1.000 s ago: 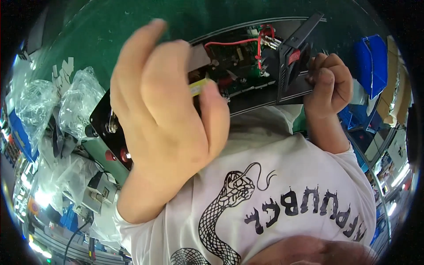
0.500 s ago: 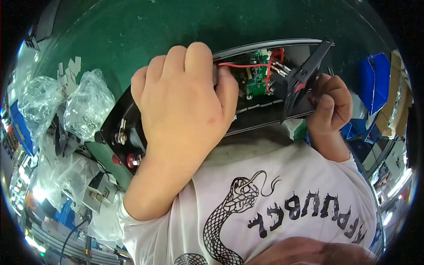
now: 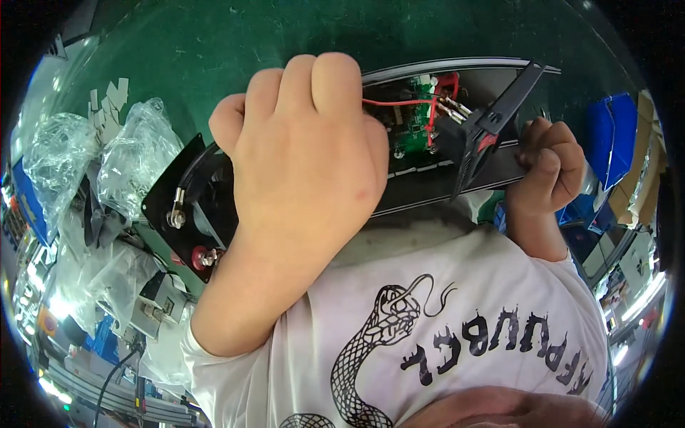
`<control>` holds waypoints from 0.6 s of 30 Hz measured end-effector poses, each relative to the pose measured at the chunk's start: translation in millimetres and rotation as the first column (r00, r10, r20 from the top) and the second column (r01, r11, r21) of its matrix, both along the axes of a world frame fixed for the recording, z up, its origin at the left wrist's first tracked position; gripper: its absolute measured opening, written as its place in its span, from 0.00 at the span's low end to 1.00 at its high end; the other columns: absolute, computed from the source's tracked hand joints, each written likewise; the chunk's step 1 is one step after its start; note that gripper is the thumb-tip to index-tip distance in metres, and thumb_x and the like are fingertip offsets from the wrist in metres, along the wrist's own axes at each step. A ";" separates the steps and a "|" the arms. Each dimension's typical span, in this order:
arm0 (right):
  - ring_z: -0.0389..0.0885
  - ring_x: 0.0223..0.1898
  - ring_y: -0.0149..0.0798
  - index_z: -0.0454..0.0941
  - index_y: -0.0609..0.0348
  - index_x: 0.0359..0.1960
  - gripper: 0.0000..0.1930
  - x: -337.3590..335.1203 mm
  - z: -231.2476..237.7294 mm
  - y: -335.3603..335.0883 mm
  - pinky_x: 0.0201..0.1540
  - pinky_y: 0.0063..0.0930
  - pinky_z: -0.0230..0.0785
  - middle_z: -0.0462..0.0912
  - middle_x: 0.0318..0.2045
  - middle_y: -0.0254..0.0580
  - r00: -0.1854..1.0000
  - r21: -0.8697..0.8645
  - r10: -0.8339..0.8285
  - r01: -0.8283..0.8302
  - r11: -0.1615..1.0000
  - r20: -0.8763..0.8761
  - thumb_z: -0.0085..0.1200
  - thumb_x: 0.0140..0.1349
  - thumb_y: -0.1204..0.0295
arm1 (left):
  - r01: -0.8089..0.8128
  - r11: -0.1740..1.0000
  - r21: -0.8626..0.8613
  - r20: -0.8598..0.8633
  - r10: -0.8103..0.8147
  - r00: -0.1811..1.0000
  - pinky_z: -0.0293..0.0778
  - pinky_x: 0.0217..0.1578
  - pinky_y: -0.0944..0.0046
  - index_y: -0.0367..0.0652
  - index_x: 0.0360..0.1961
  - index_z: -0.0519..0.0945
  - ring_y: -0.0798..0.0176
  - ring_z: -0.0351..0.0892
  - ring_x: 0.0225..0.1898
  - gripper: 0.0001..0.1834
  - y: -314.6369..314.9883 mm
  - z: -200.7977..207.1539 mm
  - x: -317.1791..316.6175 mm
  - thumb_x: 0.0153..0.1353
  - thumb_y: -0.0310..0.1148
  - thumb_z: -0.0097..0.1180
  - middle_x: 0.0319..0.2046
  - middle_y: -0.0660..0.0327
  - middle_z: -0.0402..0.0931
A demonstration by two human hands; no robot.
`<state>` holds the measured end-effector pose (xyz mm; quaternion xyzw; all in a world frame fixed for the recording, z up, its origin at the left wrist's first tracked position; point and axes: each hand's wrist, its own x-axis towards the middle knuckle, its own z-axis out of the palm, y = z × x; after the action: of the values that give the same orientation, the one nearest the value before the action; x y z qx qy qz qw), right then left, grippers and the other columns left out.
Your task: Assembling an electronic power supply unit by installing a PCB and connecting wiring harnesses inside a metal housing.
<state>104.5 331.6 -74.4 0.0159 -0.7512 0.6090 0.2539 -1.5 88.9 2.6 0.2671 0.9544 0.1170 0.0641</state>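
Note:
A long black metal case (image 3: 496, 167) lies crosswise before me with its top off. Inside show a green circuit board (image 3: 416, 128), a red wire (image 3: 399, 103) and metal-ended leads. My left hand (image 3: 307, 143) is closed over the left half of this electronic device; its fingertips and thumb tip are hidden. My right hand (image 3: 548, 167) grips the right end of the case, fingers curled. A black end panel (image 3: 492, 121) leans at a slant beside it. Past my left wrist, another black end panel (image 3: 163, 207) carries a red terminal (image 3: 203, 258) and a metal lug (image 3: 178, 214).
The green work surface (image 3: 178, 50) stretches beyond the device. Clear plastic bags (image 3: 139, 160) and white paper strips (image 3: 110, 107) lie at the left. At the right stand a blue bin (image 3: 610, 139) and a cardboard box (image 3: 638, 178).
My left hand has moved slightly up and right, hiding its thumb. The case and my right hand have shifted a little right, while the left end panel has moved slightly left.

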 end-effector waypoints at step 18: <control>0.60 0.24 0.30 0.65 0.56 0.27 0.19 -0.4 1.5 -5.4 0.27 0.25 0.53 0.61 0.22 0.33 0.998 -0.039 -0.018 0.021 0.999 0.060 0.47 0.74 0.59 | 0.127 0.987 0.099 -0.363 -0.084 0.928 0.52 0.66 0.37 0.44 0.61 0.72 0.34 0.62 0.64 0.22 -17.0 -22.5 3.2 0.68 0.36 0.51 0.60 0.52 0.72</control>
<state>104.2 326.2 -72.8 -0.0147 -0.7465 0.6214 0.2374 1.7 71.9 -19.9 0.3382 0.9255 0.1202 -0.1207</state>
